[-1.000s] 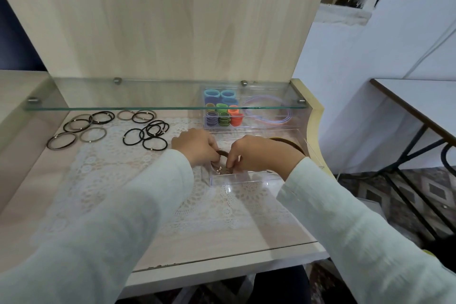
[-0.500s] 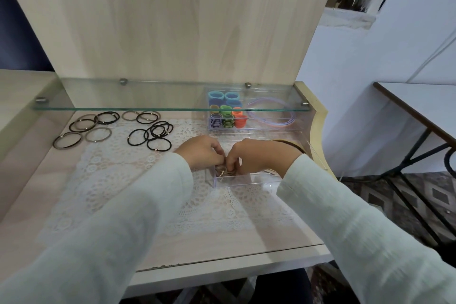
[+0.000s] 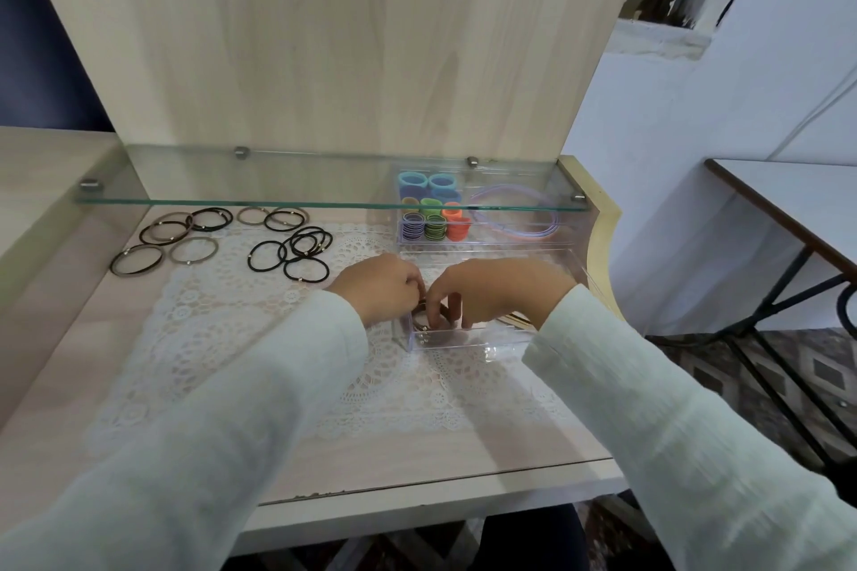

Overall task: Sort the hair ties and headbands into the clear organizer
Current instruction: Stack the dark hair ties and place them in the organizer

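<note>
A clear organizer (image 3: pixel 468 338) stands on the lace mat at the right. Both hands meet over its front left compartment. My left hand (image 3: pixel 378 292) and my right hand (image 3: pixel 491 292) pinch brown hair ties (image 3: pixel 424 322) standing in that compartment. The back compartments hold stacked coloured hair ties (image 3: pixel 433 218) and a lilac headband (image 3: pixel 524 218). Loose black hair ties (image 3: pixel 297 253) and brown hair ties (image 3: pixel 167 239) lie on the table at the left.
A glass shelf (image 3: pixel 278 195) runs across above the back of the table, over the rear of the organizer. A wooden back panel (image 3: pixel 324 37) rises behind. A white lace mat (image 3: pixel 259 338) covers the table's middle. Another table (image 3: pixel 788 209) stands to the right.
Both hands have stayed at the front left compartment, fingers working the brown ties lower into it. The camera view has shifted slightly.
</note>
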Motion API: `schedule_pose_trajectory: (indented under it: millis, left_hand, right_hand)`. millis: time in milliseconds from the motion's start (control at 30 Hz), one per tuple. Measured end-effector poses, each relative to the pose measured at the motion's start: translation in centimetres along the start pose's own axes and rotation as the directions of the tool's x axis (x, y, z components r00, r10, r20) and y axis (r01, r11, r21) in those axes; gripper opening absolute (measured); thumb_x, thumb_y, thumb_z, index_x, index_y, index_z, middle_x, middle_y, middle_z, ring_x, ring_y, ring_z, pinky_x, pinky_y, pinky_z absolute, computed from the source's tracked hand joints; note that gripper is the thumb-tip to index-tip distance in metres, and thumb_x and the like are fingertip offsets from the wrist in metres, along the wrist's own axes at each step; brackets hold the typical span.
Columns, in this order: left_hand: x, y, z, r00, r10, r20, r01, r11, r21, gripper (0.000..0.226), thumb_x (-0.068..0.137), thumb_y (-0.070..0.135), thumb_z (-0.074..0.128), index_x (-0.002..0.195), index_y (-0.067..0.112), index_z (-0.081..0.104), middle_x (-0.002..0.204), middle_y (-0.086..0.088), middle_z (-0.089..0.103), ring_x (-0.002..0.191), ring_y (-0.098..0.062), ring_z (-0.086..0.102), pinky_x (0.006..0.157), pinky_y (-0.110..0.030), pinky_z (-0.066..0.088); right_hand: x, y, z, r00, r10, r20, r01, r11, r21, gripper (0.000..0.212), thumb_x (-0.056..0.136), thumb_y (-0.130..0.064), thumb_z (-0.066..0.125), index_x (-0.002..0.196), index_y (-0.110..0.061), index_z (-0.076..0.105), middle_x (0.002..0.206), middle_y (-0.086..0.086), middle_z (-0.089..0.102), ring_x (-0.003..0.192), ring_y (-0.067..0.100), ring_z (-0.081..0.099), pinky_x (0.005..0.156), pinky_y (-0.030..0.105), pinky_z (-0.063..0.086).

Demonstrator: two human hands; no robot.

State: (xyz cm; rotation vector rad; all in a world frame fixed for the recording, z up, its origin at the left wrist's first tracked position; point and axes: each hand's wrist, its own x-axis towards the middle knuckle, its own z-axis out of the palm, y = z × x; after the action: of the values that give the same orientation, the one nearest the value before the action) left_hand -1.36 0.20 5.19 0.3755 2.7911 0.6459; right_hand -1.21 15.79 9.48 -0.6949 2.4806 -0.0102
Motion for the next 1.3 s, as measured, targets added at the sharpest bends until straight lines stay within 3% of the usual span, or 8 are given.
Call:
schedule_pose_trajectory:
  millis: [200,267,333,533,700,867,1033,1300]
  left_hand:
    - [-0.5,0.4,0.4,0.999,-0.001,-0.037,0.005,0.995,0.101,0.032,0.099,0.023,0.037,0.112,0.029,0.065,0.114,-0.004,0.049,0.107,-0.026,0.054,0.096,-0.041,0.045]
    - [-0.5,0.4,0.6,0.999,-0.004,-0.042,0.007,0.997,0.070,0.030,0.098,0.021,0.037,0.109,0.026,0.065,0.114,-0.005,0.049,0.106,-0.027,0.054,0.095,-0.041,0.045]
    - [-0.5,0.4,0.7,0.999,-0.012,-0.044,0.014,0.999,0.048,0.029,0.097,0.020,0.038,0.107,0.024,0.065,0.109,-0.003,0.047,0.106,-0.027,0.054,0.095,-0.041,0.046]
    - [-0.4,0.2,0.9,0.999,0.001,-0.049,0.000,1.000,0.031,0.026,0.098,0.020,0.037,0.102,0.028,0.062,0.106,-0.003,0.046,0.103,-0.026,0.053,0.091,-0.037,0.044]
    - [-0.7,-0.2,1.0,0.998,0.015,-0.058,-0.017,0.999,-0.037,0.026,0.098,0.023,0.036,0.093,0.034,0.059,0.106,-0.003,0.047,0.101,-0.026,0.053,0.091,-0.037,0.044]
    - [-1.0,-0.5,1.0,0.998,0.034,-0.049,-0.036,0.999,-0.039,0.029,0.098,0.029,0.038,0.103,0.025,0.066,0.111,-0.006,0.049,0.103,-0.026,0.053,0.092,-0.038,0.044]
    - [-1.1,-0.7,1.1,0.997,0.041,-0.061,-0.044,0.998,-0.040,0.032,0.099,0.034,0.039,0.107,0.021,0.067,0.109,-0.004,0.049,0.101,-0.023,0.054,0.086,-0.034,0.043]
    - [-1.3,-0.6,1.3,0.996,0.048,-0.074,-0.050,0.998,-0.027,0.032,0.099,0.032,0.039,0.106,0.018,0.067,0.109,-0.006,0.048,0.099,-0.025,0.054,0.090,-0.038,0.045]
  right_hand:
    - [-0.4,1.8,0.2,0.917,0.104,-0.386,0.008,0.960,0.279,0.026,0.085,0.007,0.049,0.093,-0.014,0.062,0.096,0.002,0.063,0.090,0.020,0.064,0.076,0.030,0.055]
    - [0.2,1.8,1.8,0.879,0.190,-0.437,0.036,0.888,0.458,0.026,0.085,0.007,0.047,0.095,-0.009,0.065,0.091,0.004,0.063,0.082,0.020,0.065,0.064,0.024,0.054]
    - [0.9,1.8,3.5,0.837,0.271,-0.474,0.050,0.826,0.561,0.027,0.085,0.005,0.048,0.093,-0.010,0.068,0.088,0.004,0.066,0.080,0.020,0.064,0.065,0.025,0.052]
    - [1.6,1.7,5.5,0.802,0.323,-0.502,0.026,0.822,0.570,0.038,0.084,0.002,0.044,0.093,-0.015,0.076,0.099,0.004,0.072,0.091,0.018,0.063,0.080,0.025,0.050]
    - [1.1,1.6,5.5,0.800,0.296,-0.522,0.062,0.825,0.562,0.041,0.081,0.006,0.042,0.091,-0.012,0.077,0.094,0.005,0.073,0.079,0.014,0.062,0.069,0.018,0.049]
    - [0.9,1.6,5.6,0.810,0.286,-0.511,0.075,0.815,0.575,0.041,0.082,0.008,0.042,0.092,-0.011,0.077,0.093,0.002,0.072,0.067,0.000,0.055,0.059,0.004,0.040]
    - [1.0,1.7,5.7,0.793,0.344,-0.503,0.078,0.761,0.644,0.038,0.084,0.006,0.043,0.091,-0.010,0.076,0.083,-0.001,0.068,0.082,0.019,0.065,0.081,0.031,0.055]
    - [1.2,1.6,5.7,0.805,0.347,-0.481,0.077,0.743,0.665,0.037,0.083,0.007,0.041,0.087,-0.011,0.073,0.078,0.002,0.069,0.078,0.023,0.067,0.079,0.036,0.057]
